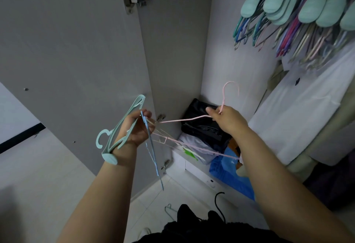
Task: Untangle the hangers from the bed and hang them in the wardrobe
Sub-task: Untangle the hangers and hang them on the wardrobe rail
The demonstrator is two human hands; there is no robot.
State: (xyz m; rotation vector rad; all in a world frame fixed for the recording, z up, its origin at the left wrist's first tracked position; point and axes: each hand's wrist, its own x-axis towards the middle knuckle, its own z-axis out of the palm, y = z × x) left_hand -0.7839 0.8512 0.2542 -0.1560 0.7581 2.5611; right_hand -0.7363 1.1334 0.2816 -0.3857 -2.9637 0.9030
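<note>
Fingers of my right hand (228,120) pinch the pink hanger (223,100) by its neck, drawing it clear of the bundle (134,127) my left hand (137,129) grips, before the open wardrobe (221,41).

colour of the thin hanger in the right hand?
Pale pink hanger, pinched below its hook by the right hand; head view.

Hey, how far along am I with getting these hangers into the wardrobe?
Done: many hangers already hang in the wardrobe, upper right. In hand: your right hand pinches a pink wire hanger by its neck, drawn out from the bunch your left hand grips, with a mint hanger. Left: hang the pink one, then the others; one more hanger lies on the floor.
</note>
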